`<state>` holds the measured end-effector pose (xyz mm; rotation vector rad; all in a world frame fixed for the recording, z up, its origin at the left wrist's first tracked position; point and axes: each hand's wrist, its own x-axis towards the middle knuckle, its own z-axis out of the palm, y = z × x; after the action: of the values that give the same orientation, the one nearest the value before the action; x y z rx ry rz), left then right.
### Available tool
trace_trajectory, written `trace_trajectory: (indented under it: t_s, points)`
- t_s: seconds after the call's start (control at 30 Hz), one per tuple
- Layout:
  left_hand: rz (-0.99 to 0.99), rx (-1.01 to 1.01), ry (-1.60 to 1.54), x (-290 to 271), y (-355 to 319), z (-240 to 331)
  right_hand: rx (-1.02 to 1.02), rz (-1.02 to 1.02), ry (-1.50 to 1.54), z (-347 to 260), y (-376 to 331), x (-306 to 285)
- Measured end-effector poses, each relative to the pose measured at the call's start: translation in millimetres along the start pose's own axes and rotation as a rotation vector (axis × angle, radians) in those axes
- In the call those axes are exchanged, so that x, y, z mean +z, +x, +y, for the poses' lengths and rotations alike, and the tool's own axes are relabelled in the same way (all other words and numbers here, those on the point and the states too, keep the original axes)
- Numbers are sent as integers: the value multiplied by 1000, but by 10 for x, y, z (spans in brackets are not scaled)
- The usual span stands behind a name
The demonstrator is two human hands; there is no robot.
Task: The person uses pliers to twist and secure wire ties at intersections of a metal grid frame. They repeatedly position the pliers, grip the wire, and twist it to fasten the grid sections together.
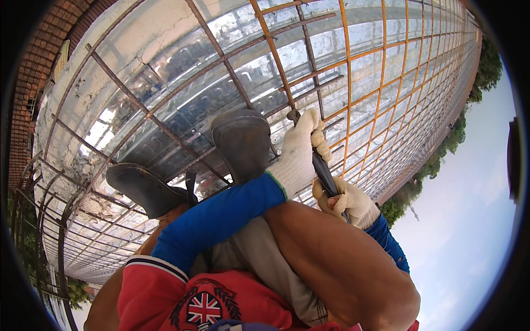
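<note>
My left hand (298, 151), in a white knit glove with a blue sleeve, reaches down to a crossing of rusty rebar (292, 115) and grips there; its fingers are closed around the bar and the top of a dark tool. My right hand (350, 201), also gloved in white, is closed on the dark handle of that tool (323, 172). The tool's tip is hidden behind my left glove. I squat with both feet in dark sandals (243, 140) on the rebar grid, knees bent up in front of me.
A grid of rusty rebar (381, 71) lies over shiny corrugated metal decking (182, 60) and stretches far away. A brick wall (33, 66) borders the left side. Trees (441, 154) and open sky lie beyond the deck's right edge.
</note>
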<state>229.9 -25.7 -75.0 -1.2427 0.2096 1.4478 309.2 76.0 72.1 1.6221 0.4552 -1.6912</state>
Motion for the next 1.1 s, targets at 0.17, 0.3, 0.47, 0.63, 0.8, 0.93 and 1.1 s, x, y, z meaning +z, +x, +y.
trace_trajectory:
  t_s: [0.17, 0.3, 0.47, 0.63, 0.8, 0.93, 1.1]
  points:
    - [42, -36, 10, 149, -93, -12, -122, 494, -780, -156, -214, 465]
    - [171, 56, 29, 247, -69, -28, -152, 646, -1301, -272, -182, 435]
    - [120, 45, 134, 253, -108, -26, -173, 638, -977, -155, -255, 507]
    - [84, 63, 191, 199, -106, -84, -122, 420, -510, -25, -260, 348]
    - [141, 131, 298, 198, -83, -96, -105, 238, -155, -55, -289, 318]
    - [114, 207, 373, 127, -93, -133, -194, 348, -226, 111, -127, 163]
    - [143, 226, 354, -16, -83, -122, -86, 231, -380, -77, -80, -2]
